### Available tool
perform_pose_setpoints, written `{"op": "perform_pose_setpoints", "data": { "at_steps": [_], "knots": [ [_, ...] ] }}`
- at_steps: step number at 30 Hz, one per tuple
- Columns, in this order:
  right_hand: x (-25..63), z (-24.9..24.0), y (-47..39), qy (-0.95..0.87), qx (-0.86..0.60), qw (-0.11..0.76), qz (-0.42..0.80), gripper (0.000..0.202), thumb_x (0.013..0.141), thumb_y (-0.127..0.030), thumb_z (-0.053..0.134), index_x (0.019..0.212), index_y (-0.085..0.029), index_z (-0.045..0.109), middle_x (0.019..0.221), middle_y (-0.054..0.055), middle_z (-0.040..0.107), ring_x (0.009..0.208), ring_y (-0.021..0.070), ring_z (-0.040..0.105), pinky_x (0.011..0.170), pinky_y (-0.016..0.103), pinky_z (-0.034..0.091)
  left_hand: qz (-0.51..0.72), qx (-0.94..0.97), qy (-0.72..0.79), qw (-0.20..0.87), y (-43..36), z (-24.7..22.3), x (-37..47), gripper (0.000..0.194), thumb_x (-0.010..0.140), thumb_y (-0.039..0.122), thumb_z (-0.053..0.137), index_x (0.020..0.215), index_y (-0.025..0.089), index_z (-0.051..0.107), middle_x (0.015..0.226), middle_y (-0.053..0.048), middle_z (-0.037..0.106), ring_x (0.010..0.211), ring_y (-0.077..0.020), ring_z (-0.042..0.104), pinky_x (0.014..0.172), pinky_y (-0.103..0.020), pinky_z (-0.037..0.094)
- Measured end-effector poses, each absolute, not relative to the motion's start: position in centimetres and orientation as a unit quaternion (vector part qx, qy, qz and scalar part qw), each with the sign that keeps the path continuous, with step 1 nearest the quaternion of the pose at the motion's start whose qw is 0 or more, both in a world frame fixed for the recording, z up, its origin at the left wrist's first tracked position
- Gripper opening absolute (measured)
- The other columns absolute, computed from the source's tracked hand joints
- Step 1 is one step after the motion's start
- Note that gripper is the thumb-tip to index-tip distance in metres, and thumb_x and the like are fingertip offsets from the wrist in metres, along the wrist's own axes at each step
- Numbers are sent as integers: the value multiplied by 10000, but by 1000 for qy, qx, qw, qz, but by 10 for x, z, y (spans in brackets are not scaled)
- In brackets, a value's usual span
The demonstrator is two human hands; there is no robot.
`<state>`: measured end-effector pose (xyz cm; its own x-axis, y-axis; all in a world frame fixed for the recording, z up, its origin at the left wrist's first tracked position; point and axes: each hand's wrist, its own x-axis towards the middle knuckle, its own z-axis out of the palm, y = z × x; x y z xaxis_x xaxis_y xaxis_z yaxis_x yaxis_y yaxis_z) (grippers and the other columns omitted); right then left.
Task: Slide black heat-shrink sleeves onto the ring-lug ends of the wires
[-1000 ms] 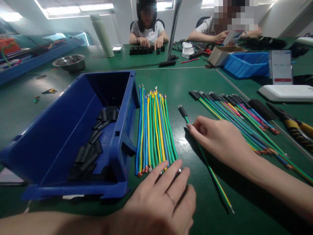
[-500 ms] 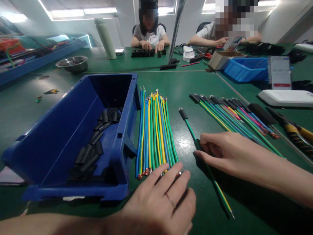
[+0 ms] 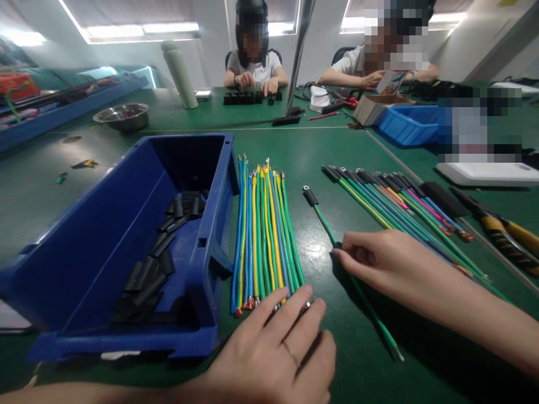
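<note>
Between thumb and fingers, my right hand (image 3: 383,261) pinches a green-and-yellow wire (image 3: 324,223) near its middle. At the wire's far end is a ring terminal with a black sleeve (image 3: 310,196) around its neck; its near end shows a bare tip. My left hand (image 3: 282,342) lies flat, fingers spread, over the near ends of a row of blue, yellow and green wires (image 3: 267,235). Those wires have metal lugs at the far end and some bare copper strands at the near end. Right of my right hand, a second row of wires (image 3: 379,202) carries black sleeves.
A dark blue bin (image 3: 213,224) at left holds loose black sleeves (image 3: 151,275). Pliers with yellow-black handles (image 3: 501,230) lie far right. A metal bowl (image 3: 122,116), a green bottle (image 3: 180,76) and a light-blue tray (image 3: 408,126) stand farther back. Two people sit across the table.
My right hand has closed on the green-and-yellow wire, which has shifted slightly. My left hand stays on the wire row. The whole view has moved a little.
</note>
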<state>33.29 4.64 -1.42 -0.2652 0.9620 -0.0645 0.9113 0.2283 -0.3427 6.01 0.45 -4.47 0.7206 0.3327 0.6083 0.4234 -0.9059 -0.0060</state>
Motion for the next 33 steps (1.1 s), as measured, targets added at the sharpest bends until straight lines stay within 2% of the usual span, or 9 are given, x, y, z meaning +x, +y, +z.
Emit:
{"op": "perform_pose_setpoints", "data": {
  "at_steps": [5,10,13,16,21,24,27,30,33],
  "knots": [
    [334,-20,48,-764,-625,118,105,383,1078,-478,550,741,-309,482,536,-36,500,459,172,432,546,335,249,-314,-923,-207,83,6,-44,60,237,1183,340,618,1084,249,814,1216,11,918,1148,-203,865,981,-322,683],
    [337,-18,38,-780,-606,103,116,387,1045,-468,595,700,-296,556,550,-13,582,452,167,476,509,330,255,-310,-925,-205,76,6,-43,60,252,1190,335,610,1091,244,822,1222,9,918,1164,-202,868,987,-317,693],
    [339,-20,37,-786,-600,99,112,376,1034,-405,596,685,-299,507,530,-29,531,450,155,419,511,333,241,-310,-925,-207,79,5,-43,60,279,1208,331,571,1087,249,808,1220,16,917,1154,-196,873,967,-317,697],
    [339,-26,43,-780,-610,109,89,346,1063,-414,569,753,-308,460,537,-55,455,470,158,360,542,342,210,-312,-924,-208,82,4,-43,60,252,1205,331,585,1080,250,788,1208,21,919,1141,-195,876,963,-321,690],
    [337,-27,48,-769,-625,120,63,310,1098,-500,545,857,-308,512,559,-57,501,460,172,428,555,333,219,-299,-930,-204,73,3,-44,57,208,1177,358,636,1133,234,798,1271,-4,908,1211,-211,852,1025,-334,668],
    [336,-24,45,-768,-627,115,56,276,1049,-438,578,817,-306,506,542,-57,503,441,167,451,537,319,237,-298,-930,-202,76,3,-44,56,193,1166,367,654,1133,238,793,1268,0,909,1210,-212,852,1031,-332,661],
    [335,-24,44,-767,-630,111,43,284,1030,-398,572,784,-309,464,529,-61,463,432,159,404,533,327,213,-292,-932,-204,73,3,-45,55,179,1153,366,676,1143,229,790,1285,-12,906,1221,-217,851,1033,-334,662],
    [337,-28,47,-758,-641,115,12,280,1034,-427,565,799,-312,466,531,-61,431,455,170,367,542,339,183,-287,-934,-200,73,4,-45,56,188,1148,366,675,1153,221,794,1302,-30,902,1234,-229,851,1030,-343,673],
    [339,-31,49,-752,-648,120,-23,199,1025,-427,568,878,-293,562,584,-32,524,497,189,445,560,335,207,-289,-933,-197,80,4,-46,57,190,1156,346,643,1136,223,787,1282,-24,907,1208,-229,864,1007,-347,684]
  ]
}}
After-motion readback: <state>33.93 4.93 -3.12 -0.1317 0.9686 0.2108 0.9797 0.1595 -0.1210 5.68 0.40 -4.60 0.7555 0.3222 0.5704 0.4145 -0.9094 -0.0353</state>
